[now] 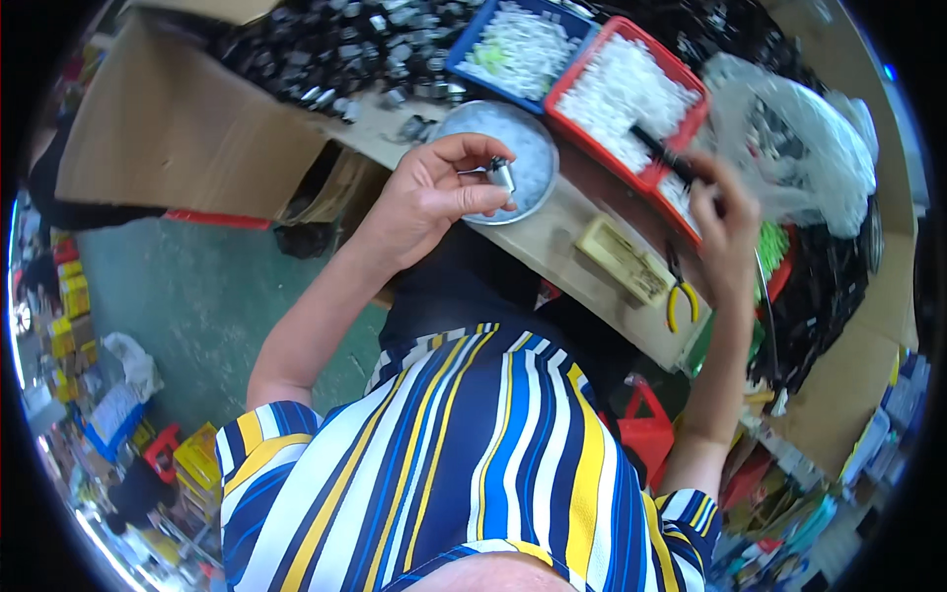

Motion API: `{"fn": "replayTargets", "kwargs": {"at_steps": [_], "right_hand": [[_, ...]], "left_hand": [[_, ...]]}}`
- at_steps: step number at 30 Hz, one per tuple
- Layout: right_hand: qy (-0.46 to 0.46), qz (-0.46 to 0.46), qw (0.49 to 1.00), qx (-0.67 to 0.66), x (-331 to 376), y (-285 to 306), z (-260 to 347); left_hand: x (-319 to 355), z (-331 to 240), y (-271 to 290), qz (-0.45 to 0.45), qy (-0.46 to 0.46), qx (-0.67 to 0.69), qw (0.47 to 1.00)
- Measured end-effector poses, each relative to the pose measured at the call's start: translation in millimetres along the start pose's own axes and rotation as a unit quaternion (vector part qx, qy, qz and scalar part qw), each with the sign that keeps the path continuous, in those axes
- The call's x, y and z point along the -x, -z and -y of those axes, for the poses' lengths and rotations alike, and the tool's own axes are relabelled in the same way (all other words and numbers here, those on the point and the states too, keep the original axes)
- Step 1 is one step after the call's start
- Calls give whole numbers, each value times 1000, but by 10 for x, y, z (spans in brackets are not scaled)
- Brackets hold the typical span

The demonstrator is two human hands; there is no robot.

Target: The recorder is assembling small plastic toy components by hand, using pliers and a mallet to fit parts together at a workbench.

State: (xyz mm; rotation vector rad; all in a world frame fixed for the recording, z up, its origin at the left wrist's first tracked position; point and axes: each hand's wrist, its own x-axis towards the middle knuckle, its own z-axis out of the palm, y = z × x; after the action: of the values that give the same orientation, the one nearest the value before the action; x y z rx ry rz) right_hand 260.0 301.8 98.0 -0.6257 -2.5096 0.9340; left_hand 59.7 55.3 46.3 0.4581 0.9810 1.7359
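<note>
My left hand [431,197] is pinching a small silver metal case that looks like a lighter insert [502,176], with a dark top end. It is over a round metal bowl [545,193] of whitish, fluffy material. A slim black stick-like tool [659,148] sits in my right hand [728,212], blurred by motion, so its exact kind is unclear. The tool's tip points at the red tray [701,107], filled with small white pieces. Left of that tray stands a blue tray [456,57] of similar white pieces, some greenish.
Many loose silver cases [330,59] lie on black plastic at the back left. Yellow-handled pliers [681,301] and a cream box [619,259] lie on the near bench. A clear plastic bag [789,138] is at the right, a cardboard box [187,128] at the left.
</note>
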Motion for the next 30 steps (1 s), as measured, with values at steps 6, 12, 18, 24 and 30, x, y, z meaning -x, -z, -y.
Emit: {"fn": "replayTargets", "kwargs": {"at_steps": [6, 12, 18, 24, 30], "right_hand": [[-110, 1, 994, -21, 1043, -168, -238], [-72, -61, 995, 45, 1053, -282, -231], [-27, -56, 995, 76, 995, -409, -326], [-38, 3, 995, 88, 937, -318, -310], [7, 19, 988, 152, 891, -300, -233]], "left_hand": [[-151, 215, -373, 5, 45, -67, 997], [-174, 382, -591, 25, 60, -119, 991], [-123, 491, -681, 20, 68, -131, 989], [-150, 563, -696, 33, 71, -146, 986], [-215, 600, -725, 27, 86, -139, 986]]}}
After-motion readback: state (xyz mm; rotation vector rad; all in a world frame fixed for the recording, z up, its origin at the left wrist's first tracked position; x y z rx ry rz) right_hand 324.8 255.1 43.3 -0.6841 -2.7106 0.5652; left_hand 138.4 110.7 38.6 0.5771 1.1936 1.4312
